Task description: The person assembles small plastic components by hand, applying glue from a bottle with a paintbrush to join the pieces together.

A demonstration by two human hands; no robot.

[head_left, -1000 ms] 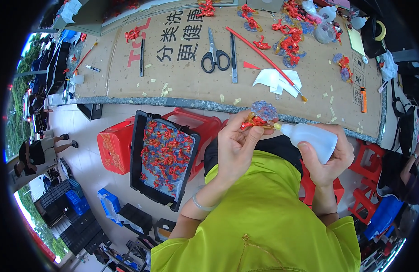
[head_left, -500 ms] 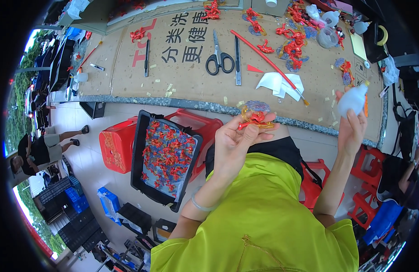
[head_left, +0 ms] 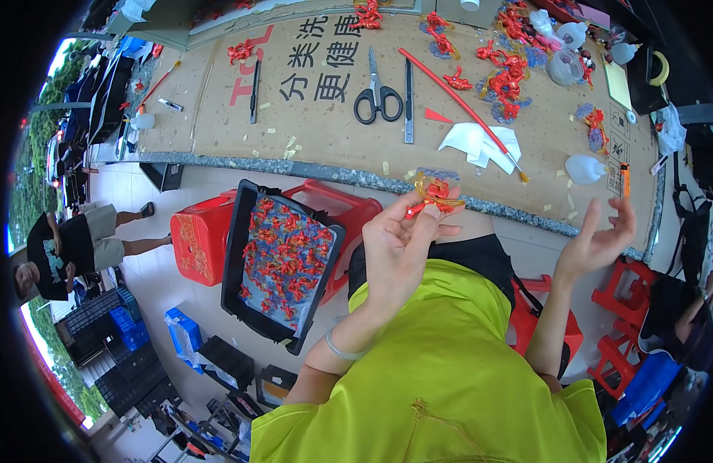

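Observation:
A small red plastic figurine [head_left: 440,193] with clear yellow and bluish parts is pinched in the fingers of my left hand [head_left: 406,235], just off the table's front edge. My right hand [head_left: 599,241] is empty, its fingers apart and slightly curled, close to the table's right front edge. Beyond it a white squeeze bottle [head_left: 585,169] lies on the cardboard-covered tabletop. An orange strip-like thing [head_left: 625,180] lies beside the bottle.
On the cardboard [head_left: 210,131] lie scissors [head_left: 378,96], a craft knife [head_left: 409,100], a red-handled brush [head_left: 457,100], white tissue [head_left: 480,144] and several red figurines [head_left: 504,85]. Left of me a black tray [head_left: 240,278] full of figurines sits by red stools [head_left: 194,251]. A person [head_left: 55,255] is at far left.
My right hand has let go of the white squeeze bottle, which now lies on the table, and drawn back toward me. My left hand still holds the figurine, turned slightly. The person at left has moved nearer.

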